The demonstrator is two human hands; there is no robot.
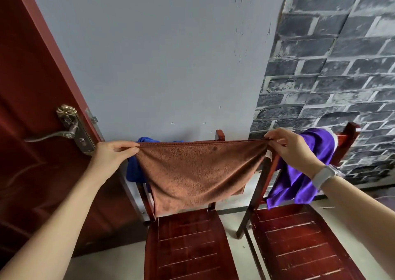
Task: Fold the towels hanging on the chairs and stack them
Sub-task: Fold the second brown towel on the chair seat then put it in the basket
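Brown towel [198, 172] held up in front of left chair [188, 243] back, stretched out flat, facing camera. Long axis runs left-right along its taut top edge, roughly level. Body hangs down and sags to a narrower bottom edge just above the seat.

Left hand [113, 151] pinches the top left corner, thumb and fingers closed on the fabric. Right hand [292, 149] pinches the top right corner the same way, grip clamped on the hem. White watch [324, 176] on right wrist. Both arms reach forward, hands well apart.

Blue towel [136, 168] draped over left chair back, behind the brown one, mostly hidden; shows at the left side and a bit above the top edge. Purple towel [303, 172] draped over right chair [303, 247] back, hanging down toward the seat, partly behind the right hand.

Both chairs dark red wood, slatted seats, side by side against wall. Grey wall [160, 55] behind, brick-pattern wall [342, 66] to the right. Red door [27, 130] at left with metal handle [64, 128].
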